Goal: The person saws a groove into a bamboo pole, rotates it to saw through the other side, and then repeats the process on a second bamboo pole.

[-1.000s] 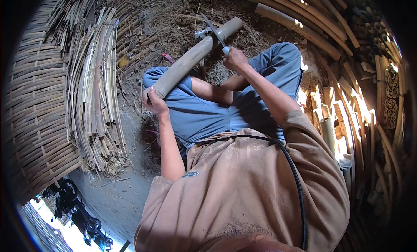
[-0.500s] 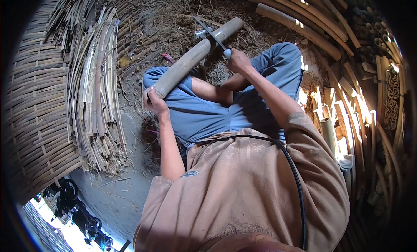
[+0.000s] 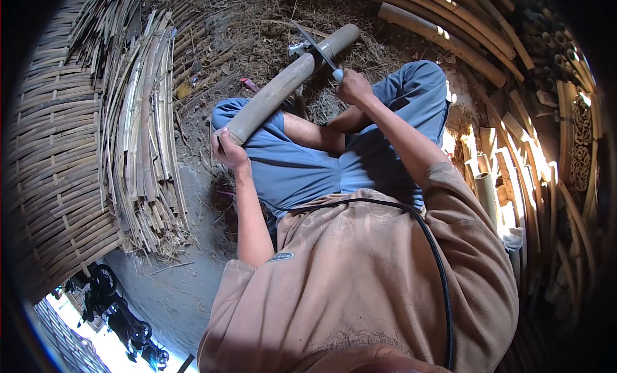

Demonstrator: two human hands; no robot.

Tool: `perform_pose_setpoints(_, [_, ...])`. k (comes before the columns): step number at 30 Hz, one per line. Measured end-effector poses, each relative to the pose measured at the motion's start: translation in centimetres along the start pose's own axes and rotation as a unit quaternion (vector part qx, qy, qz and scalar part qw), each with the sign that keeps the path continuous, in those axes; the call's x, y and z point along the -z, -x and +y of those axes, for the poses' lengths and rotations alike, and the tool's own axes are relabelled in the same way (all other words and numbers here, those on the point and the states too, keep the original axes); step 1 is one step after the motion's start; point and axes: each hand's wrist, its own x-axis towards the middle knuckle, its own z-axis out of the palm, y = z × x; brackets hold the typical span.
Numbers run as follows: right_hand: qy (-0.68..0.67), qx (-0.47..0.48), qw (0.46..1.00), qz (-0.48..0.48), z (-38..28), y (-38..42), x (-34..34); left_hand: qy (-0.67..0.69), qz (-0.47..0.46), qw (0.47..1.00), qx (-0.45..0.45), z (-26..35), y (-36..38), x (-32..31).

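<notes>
A thick bamboo pole [image 3: 273, 98] slants across in front of me, its near end by my left knee and its far end over the litter-strewn ground. My left hand [image 3: 231, 150] is closed around the near end. In my right hand [image 3: 354, 87] is a knife [image 3: 317, 46] with a pale handle, gripped in a fist. The blade crosses the top of the bamboo near its far end, close to a node, and points away to the upper left. Just beyond the blade lies a small silvery object [image 3: 297, 49].
Bundled bamboo strips [image 3: 144, 135] lie at left beside a woven bamboo panel [image 3: 61, 161]. Long bamboo poles [image 3: 443, 42] curve across the upper right, and cut pieces [image 3: 508, 173] stand at right. A small red item [image 3: 249, 85] rests left of the pole. Motorcycles [image 3: 125, 321] stand at lower left.
The knife and my right hand have shifted slightly along the cutting line, a little to the right and nearer me. My left hand and the bamboo pole stay in place.
</notes>
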Motion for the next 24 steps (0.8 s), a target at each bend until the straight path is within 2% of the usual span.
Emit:
perform_pose_setpoints(10, [0.006, -0.015, 1.000, -0.013, -0.5, 0.3, 1.2, 0.018, -0.016, 1.000, 0.003, -0.9, -0.1, 0.3])
perform_pose_setpoints(14, [0.019, 0.007, 1.000, 0.005, 0.5, -0.3, -0.5, 0.014, 0.009, 1.000, -0.025, 0.1, 0.0, -0.2])
perform_pose_setpoints(19, [-0.011, 0.013, 1.000, -0.006, 0.0, 0.5, 0.9, 0.026, 0.006, 1.000, -0.014, -0.4, 0.0, -0.1])
perform_pose_setpoints(24, [-0.003, 0.026, 0.999, 0.024, 1.2, -0.2, -1.0, 0.012, 0.003, 1.000, -0.004, -0.1, 0.0, 0.0])
